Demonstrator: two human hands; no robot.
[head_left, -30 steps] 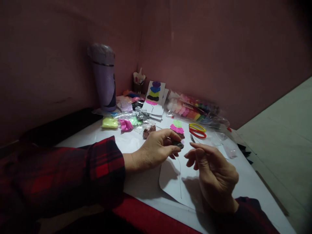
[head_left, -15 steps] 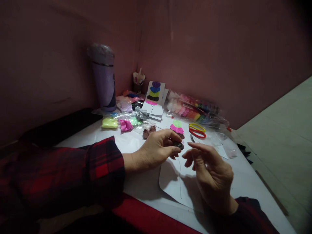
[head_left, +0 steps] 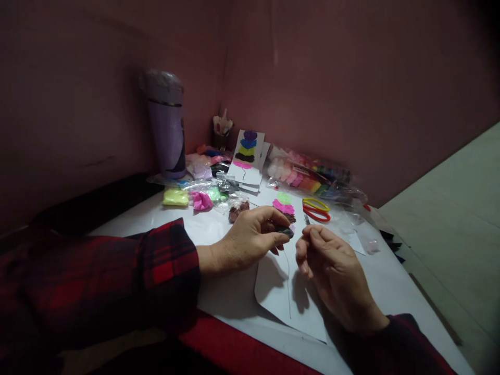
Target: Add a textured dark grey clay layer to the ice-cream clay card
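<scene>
— From the head camera, what is the left hand doing?

— It is closed in a pinch on a dark clay lump, thumb below and fingertips on top. The lump sits just above the far end of the white card, which lies flat on the table.

— And the right hand?

— It hovers over the right edge of the white card, just beside the lump but not touching it. Its fingers are curled in loosely; I cannot tell whether they pinch anything.

— Anything already on the card?

— A thin dark line runs down its middle. At the card's far end lies a strip of pink and green clay.

— What is around it?

— Red and yellow rings lie just right of the card's far end. Beyond the card stands a stack of cards with coloured clay, with clear bags of clay to its right. Well left of the card and farther back stands a purple tumbler.
</scene>
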